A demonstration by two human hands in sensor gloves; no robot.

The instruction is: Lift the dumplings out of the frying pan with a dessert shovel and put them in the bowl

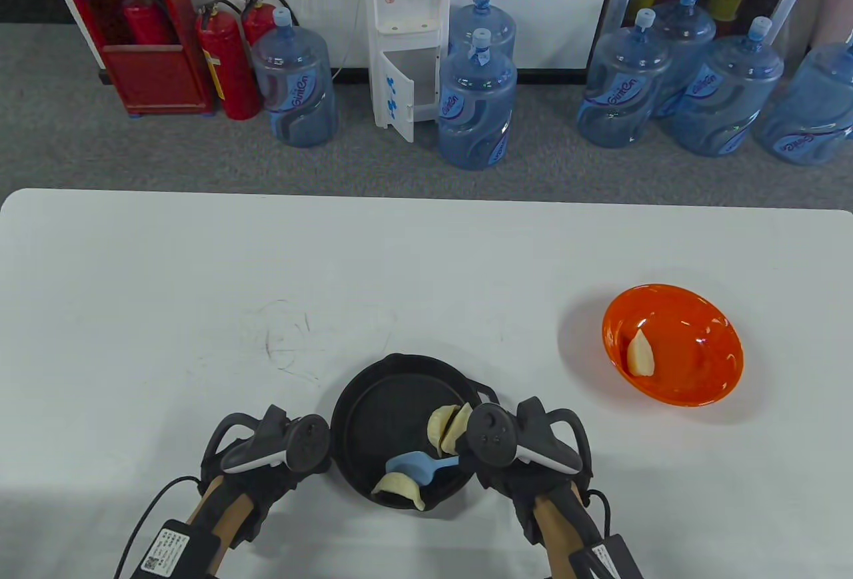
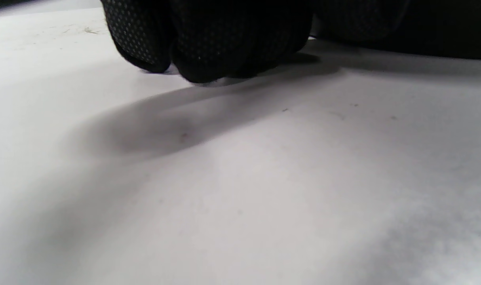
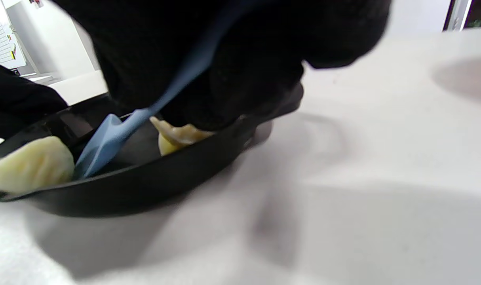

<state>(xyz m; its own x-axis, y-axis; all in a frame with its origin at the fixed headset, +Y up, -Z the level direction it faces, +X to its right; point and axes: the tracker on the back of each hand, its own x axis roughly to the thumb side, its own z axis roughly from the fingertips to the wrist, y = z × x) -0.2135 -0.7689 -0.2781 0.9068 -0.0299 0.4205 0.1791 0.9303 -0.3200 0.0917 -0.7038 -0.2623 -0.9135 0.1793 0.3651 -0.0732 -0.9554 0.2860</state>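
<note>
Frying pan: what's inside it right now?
In the frying pan: a dumpling at the near rim, two dumplings at the right side, and the blue dessert shovel held by the right hand. That hand covers part of the right side.

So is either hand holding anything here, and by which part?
The right hand grips the light blue plastic dessert shovel by its handle end. The left hand holds nothing.

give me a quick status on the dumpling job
Right hand grips blue dessert shovel, blade down in frying pan beside near dumpling. Left hand curled on table at pan's left. One dumpling in orange bowl. Path clear.
</note>
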